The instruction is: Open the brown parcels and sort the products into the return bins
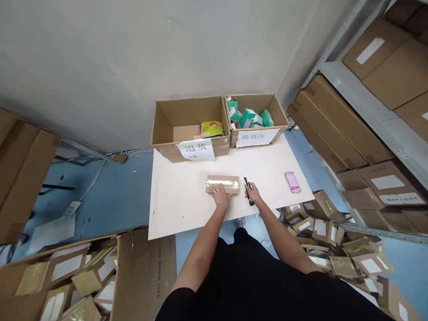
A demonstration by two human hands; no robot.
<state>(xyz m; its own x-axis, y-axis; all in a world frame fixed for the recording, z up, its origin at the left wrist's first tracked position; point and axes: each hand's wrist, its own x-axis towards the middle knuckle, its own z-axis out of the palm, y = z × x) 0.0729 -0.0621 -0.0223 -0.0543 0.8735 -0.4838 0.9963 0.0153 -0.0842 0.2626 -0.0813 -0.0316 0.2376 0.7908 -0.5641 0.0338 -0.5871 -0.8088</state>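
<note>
A small brown cardboard parcel [223, 183], sealed with shiny tape, lies on the white table [180, 200]. My left hand [221, 196] rests on the parcel's near edge with fingers curled over it, holding it down. My right hand [253, 193] is just right of the parcel, closed round a black and yellow utility knife [248, 189] that points away from me.
Two open cartons stand at the table's far edge: the left one [187, 125] holds a yellow-green pack, the right one [257, 118] several green boxes. A pink item [292, 182] lies at the table's right. Piles of small parcels [334, 240] cover the floor; shelves [368, 116] of boxes stand right.
</note>
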